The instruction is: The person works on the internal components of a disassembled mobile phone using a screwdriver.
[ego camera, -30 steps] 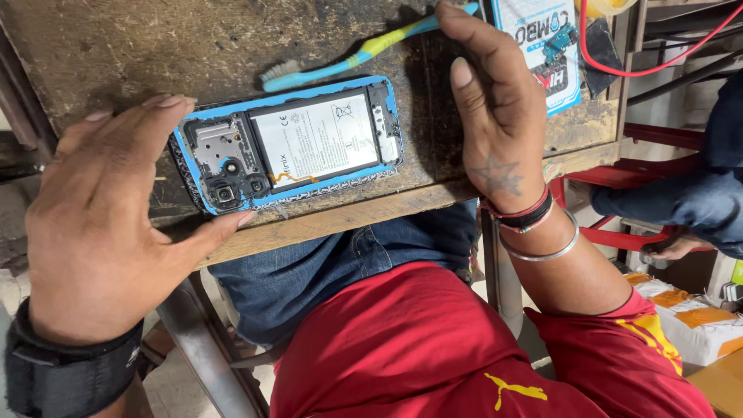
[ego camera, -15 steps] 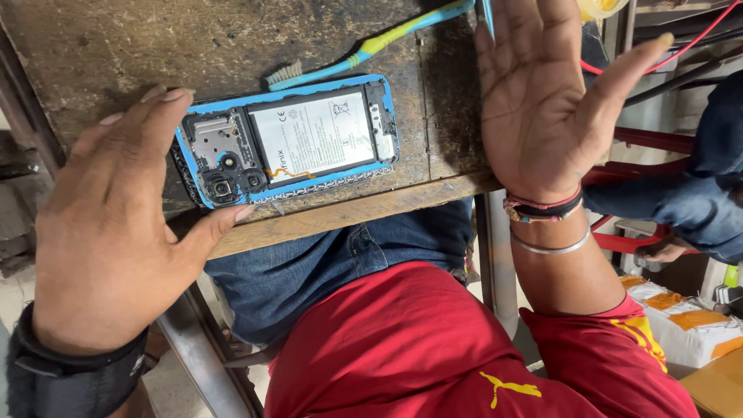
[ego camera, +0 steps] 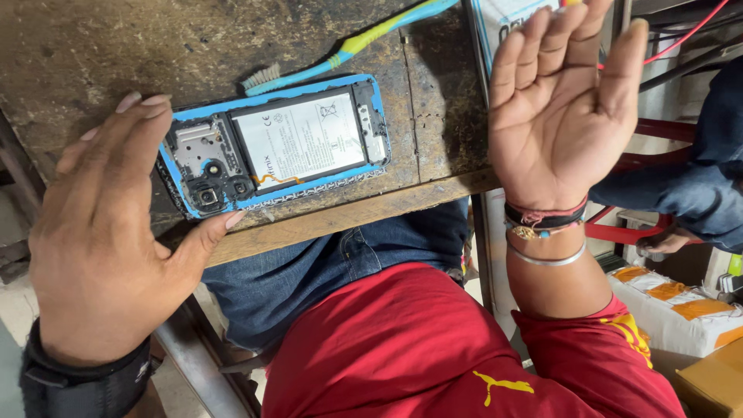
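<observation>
An opened phone [ego camera: 275, 147] with a blue frame, its back cover off and the battery exposed, is laid flat on the worn table [ego camera: 93, 54] near its near edge. The left hand [ego camera: 108, 248] is held open, fingers spread, just left of the phone's camera end; nothing is gripped. The right hand [ego camera: 561, 108] is raised palm up, fully open and empty, well right of the phone. A toothbrush [ego camera: 340, 50] is seen lying just beyond the phone.
</observation>
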